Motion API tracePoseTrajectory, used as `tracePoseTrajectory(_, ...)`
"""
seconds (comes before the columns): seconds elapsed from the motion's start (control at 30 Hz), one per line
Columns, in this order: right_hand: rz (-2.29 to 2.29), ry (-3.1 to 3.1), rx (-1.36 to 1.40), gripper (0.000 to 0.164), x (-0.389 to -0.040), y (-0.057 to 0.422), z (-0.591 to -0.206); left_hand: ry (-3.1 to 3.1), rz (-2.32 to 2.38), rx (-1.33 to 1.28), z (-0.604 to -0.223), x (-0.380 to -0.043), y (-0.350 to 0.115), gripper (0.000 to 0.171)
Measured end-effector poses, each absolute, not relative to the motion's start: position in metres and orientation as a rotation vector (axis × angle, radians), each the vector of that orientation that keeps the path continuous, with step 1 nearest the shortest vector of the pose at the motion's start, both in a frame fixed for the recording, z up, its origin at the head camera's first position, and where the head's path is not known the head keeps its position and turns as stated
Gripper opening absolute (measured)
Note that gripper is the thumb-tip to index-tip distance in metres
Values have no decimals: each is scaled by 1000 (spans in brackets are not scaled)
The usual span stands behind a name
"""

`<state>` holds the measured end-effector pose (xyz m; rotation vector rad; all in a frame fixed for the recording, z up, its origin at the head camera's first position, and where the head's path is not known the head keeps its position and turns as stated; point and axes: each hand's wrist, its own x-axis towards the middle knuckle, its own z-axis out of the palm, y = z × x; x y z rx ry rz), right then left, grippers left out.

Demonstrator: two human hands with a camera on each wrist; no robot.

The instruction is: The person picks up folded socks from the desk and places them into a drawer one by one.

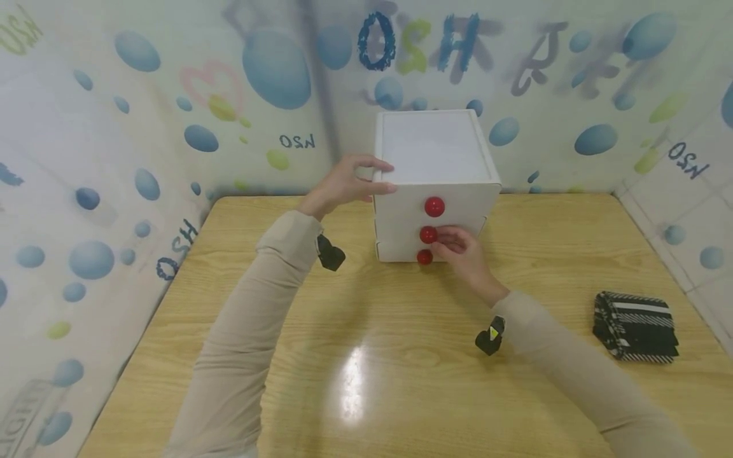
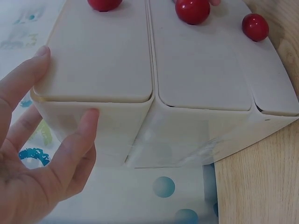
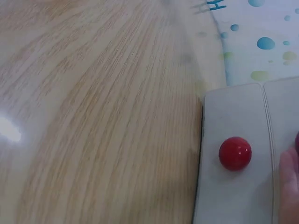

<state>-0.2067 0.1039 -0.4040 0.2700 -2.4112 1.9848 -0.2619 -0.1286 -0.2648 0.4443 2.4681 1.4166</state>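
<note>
A white three-drawer cabinet (image 1: 435,146) stands at the back of the table, its drawer fronts facing me and each bearing a round red knob. My left hand (image 1: 350,181) grips its upper left front corner. In the left wrist view, that hand's fingers (image 2: 88,123) spread over the cabinet's edge and side. My right hand (image 1: 466,257) pinches the middle red knob (image 1: 428,235) from its right side. Above it is the top knob (image 1: 434,207); the bottom knob (image 3: 235,153) sits just below the hand. All the drawer fronts look nearly flush with the cabinet.
A folded black-and-white patterned cloth (image 1: 635,327) lies on the right of the wooden table (image 1: 401,381). Walls printed with blue bubbles (image 1: 277,70) and letters rise behind the cabinet and on both sides. Black wrist cameras (image 1: 330,253) are strapped at both sleeves.
</note>
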Motion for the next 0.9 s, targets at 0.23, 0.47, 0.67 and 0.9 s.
tracePoseTrajectory(0.23, 1786, -2523, 364, 21, -207, 107, -420, 2465, 1420, 444, -266, -262, -130, 49)
tracePoseTrajectory(0.47, 1739, -2603, 327, 24, -207, 103, -435, 2468, 1418, 449, -266, -262, -129, 47)
tracePoseTrajectory(0.67, 1734, -2565, 309, 26, -206, 100, -441, 2457, 1426, 433, -266, -262, -129, 48)
tracePoseTrajectory(0.9, 1791, -2513, 284, 28, -206, 97, -448, 2461, 1417, 411, -266, -262, -129, 49)
